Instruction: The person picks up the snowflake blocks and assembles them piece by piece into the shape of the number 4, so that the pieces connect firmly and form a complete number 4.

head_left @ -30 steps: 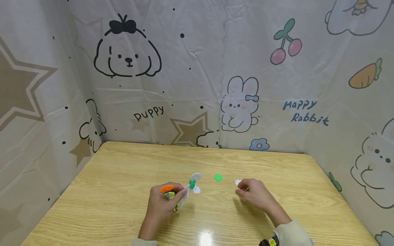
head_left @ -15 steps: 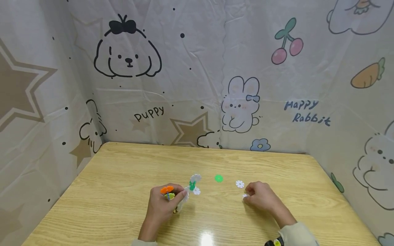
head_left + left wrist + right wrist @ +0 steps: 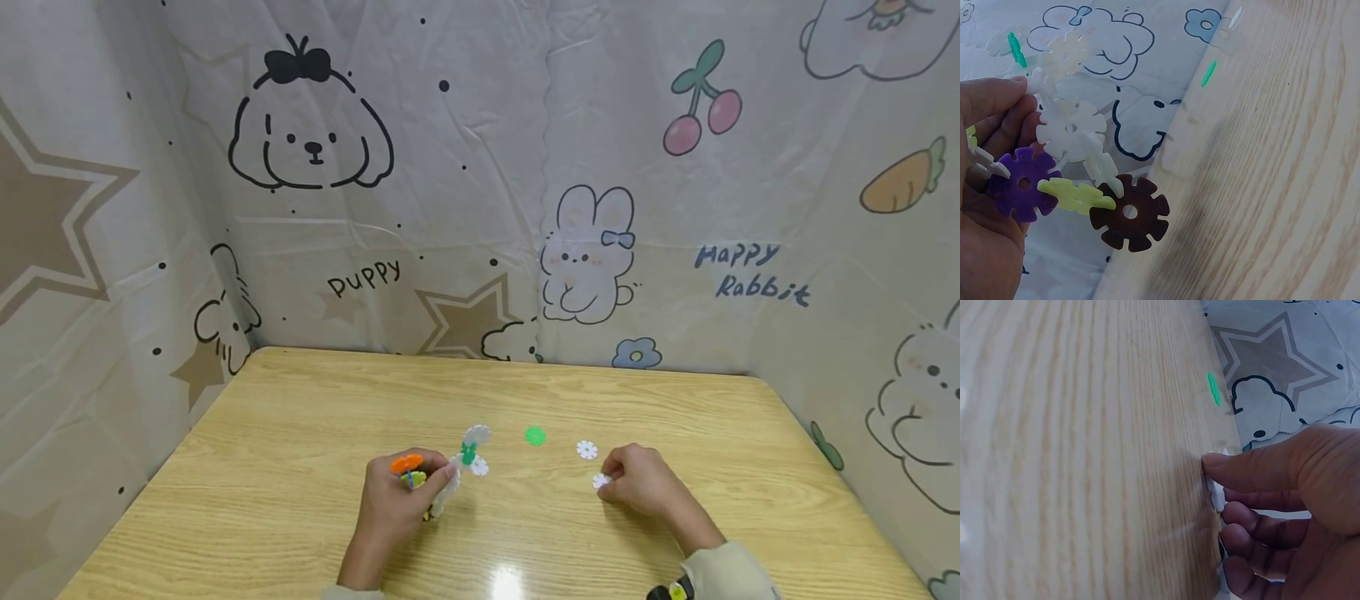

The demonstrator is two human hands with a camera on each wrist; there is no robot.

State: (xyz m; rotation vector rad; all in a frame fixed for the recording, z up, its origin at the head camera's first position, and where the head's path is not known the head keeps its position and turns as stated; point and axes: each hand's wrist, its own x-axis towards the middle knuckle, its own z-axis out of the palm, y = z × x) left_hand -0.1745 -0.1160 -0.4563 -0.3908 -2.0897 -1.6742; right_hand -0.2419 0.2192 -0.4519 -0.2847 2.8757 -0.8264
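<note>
My left hand (image 3: 405, 492) grips a linked structure of notched plastic flower discs above the table. In the left wrist view it shows a purple disc (image 3: 1024, 184), a yellow disc (image 3: 1075, 195), a dark brown disc (image 3: 1130, 212) and several white discs (image 3: 1071, 130). An orange disc (image 3: 407, 462) sticks up over that hand, and a green disc (image 3: 468, 452) joins white ones at the far end. At the right, my right hand (image 3: 641, 483) pinches a small white flower disc (image 3: 601, 482) between thumb and fingers, low at the tabletop; its fingers partly hide it.
A loose green disc (image 3: 535, 436) lies flat on the wooden table (image 3: 315, 400) between the hands, farther back. Another white disc (image 3: 587, 450) lies just beyond the right hand. A printed cloth (image 3: 465, 167) hangs behind and beside the table.
My right hand has moved a little right and nearer, away from the loose white disc, and now has a second white disc at its fingertips. The left hand stays in place.
</note>
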